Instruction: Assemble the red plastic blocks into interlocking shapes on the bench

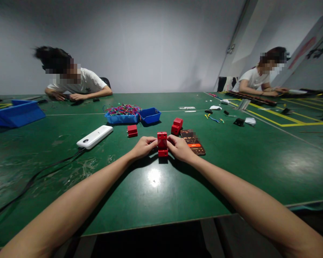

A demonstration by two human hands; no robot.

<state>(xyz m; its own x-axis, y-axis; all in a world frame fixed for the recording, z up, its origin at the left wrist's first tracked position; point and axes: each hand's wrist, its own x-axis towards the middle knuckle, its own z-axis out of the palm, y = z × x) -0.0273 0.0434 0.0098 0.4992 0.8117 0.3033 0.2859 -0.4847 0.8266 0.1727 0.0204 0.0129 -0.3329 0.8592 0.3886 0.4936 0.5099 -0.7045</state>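
A red block-shaped part [162,144] stands upright on the green table [156,186], held from both sides. My left hand [142,147] grips its left face with curled fingers. My right hand [179,147] presses its right face the same way. Two more red parts lie behind: one [132,130] to the left, one [177,126] to the right. A blue tray [122,118] heaped with coloured wires and a smaller blue tray [150,115] sit farther back.
A white power bank [94,136] with a black cable lies left. A phone [193,142] showing a timer lies right of my hand. A large blue bin [14,113] is far left. Two people work at the far side; small parts are scattered right.
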